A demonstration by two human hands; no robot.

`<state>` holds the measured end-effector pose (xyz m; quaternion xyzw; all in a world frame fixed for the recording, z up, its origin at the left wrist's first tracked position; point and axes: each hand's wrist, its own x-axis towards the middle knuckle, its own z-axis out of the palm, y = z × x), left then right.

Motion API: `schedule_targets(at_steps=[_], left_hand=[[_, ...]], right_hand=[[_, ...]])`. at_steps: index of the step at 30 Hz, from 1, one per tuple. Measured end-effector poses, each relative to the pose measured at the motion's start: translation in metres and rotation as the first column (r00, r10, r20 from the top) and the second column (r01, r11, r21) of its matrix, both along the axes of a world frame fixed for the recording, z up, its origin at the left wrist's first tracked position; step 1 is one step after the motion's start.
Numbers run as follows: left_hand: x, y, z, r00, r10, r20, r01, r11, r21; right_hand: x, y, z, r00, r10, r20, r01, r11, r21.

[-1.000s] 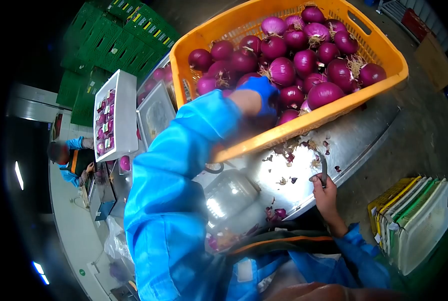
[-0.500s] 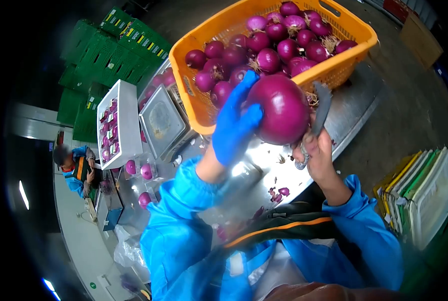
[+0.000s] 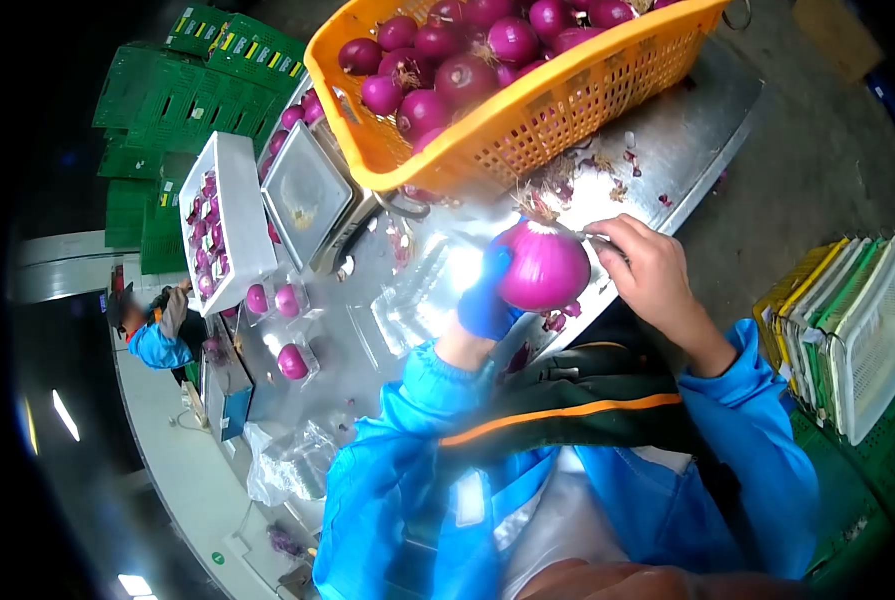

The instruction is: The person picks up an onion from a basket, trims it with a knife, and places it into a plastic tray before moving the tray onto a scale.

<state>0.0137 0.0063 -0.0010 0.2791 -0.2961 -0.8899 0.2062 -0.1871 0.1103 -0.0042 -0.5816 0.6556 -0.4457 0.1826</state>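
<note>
My left hand, in a blue glove, is wrapped round the left side of a large red onion. The onion is held above the metal table, its pale end with dry roots facing away from me. My bare right hand is closed on a slim grey metal tool, whose tip meets the onion's upper right side; most of the tool is hidden by the fingers. Loose purple skin pieces show just below the onion.
An orange crate of red onions stands at the table's far side. Left of it are a scale, a white box of packed onions and clear trays. Another person works at far left. Stacked baskets stand at right.
The onion has come down and nearer to me, and its root end has turned away. My right hand has shifted to its upper right side with the tool. The view has tilted downward.
</note>
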Motion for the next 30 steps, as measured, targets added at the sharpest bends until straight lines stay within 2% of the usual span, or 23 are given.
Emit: schedule_targets(at_steps=[1, 2, 5, 8, 11, 14, 15, 17, 18, 22, 23, 25, 26, 28, 30], left_hand=[[-0.001, 0.002, 0.008, 1.0, 0.003, -0.017, -0.002, 0.999, 0.041], [-0.006, 0.003, 0.021, 0.995, -0.071, -0.069, 0.068, 0.997, -0.038], [0.002, 0.008, 0.016, 0.996, -0.003, 0.089, 0.01, 0.997, -0.077], [0.006, 0.01, 0.012, 0.996, -0.003, 0.092, 0.011, 0.996, -0.084], [0.004, 0.01, 0.018, 0.996, -0.09, 0.006, 0.09, 0.993, -0.077], [0.001, 0.011, 0.027, 0.989, -0.128, -0.073, 0.11, 0.972, -0.207], [0.001, 0.008, 0.028, 0.989, -0.124, -0.082, 0.098, 0.96, -0.263], [0.007, 0.003, 0.02, 0.999, -0.023, -0.043, 0.005, 0.93, -0.367], [0.004, -0.004, 0.028, 0.999, -0.04, 0.009, 0.041, 0.947, -0.319], [-0.002, -0.007, 0.009, 0.954, 0.182, 0.239, 0.027, 0.741, -0.671], [-0.002, -0.006, 0.009, 0.945, 0.211, 0.251, 0.038, 0.692, -0.721], [-0.005, -0.005, 0.007, 0.928, 0.263, 0.263, 0.065, 0.582, -0.811], [-0.007, -0.004, 0.01, 0.928, 0.259, 0.268, 0.073, 0.58, -0.812], [-0.011, -0.002, 0.018, 0.928, 0.252, 0.274, 0.086, 0.571, -0.816], [-0.01, -0.003, 0.019, 0.938, 0.229, 0.259, 0.069, 0.611, -0.789]], right_hand=[[0.0, 0.005, 0.001, 0.986, 0.002, -0.167, -0.003, 1.0, -0.001], [0.001, 0.009, -0.002, 0.979, 0.005, -0.204, 0.003, 0.999, 0.04], [0.003, 0.009, 0.004, 0.963, 0.017, -0.27, -0.01, 1.0, 0.025], [0.004, 0.006, 0.001, 0.964, 0.018, -0.267, -0.027, 0.999, -0.03], [0.001, 0.006, -0.009, 0.961, 0.039, -0.275, -0.053, 0.998, -0.044], [-0.025, 0.009, -0.094, 0.952, -0.124, -0.279, 0.139, 0.99, 0.033], [-0.034, 0.019, -0.099, 0.955, -0.143, -0.259, 0.181, 0.975, 0.129], [-0.029, 0.022, -0.086, 0.968, -0.16, -0.196, 0.191, 0.97, 0.152], [-0.017, 0.029, -0.076, 0.979, -0.153, -0.137, 0.178, 0.966, 0.189], [0.0, 0.007, -0.033, 0.991, -0.129, 0.039, 0.122, 0.98, 0.159], [0.005, 0.005, -0.018, 0.992, -0.11, 0.066, 0.104, 0.991, 0.084], [0.011, 0.006, -0.009, 0.991, -0.085, -0.101, 0.096, 0.989, 0.114], [0.012, 0.005, -0.008, 0.98, -0.069, -0.185, 0.094, 0.987, 0.127], [0.016, -0.001, -0.01, 0.963, -0.096, -0.251, 0.116, 0.991, 0.064], [0.016, -0.006, -0.021, 0.949, -0.129, -0.289, 0.139, 0.99, 0.015]])
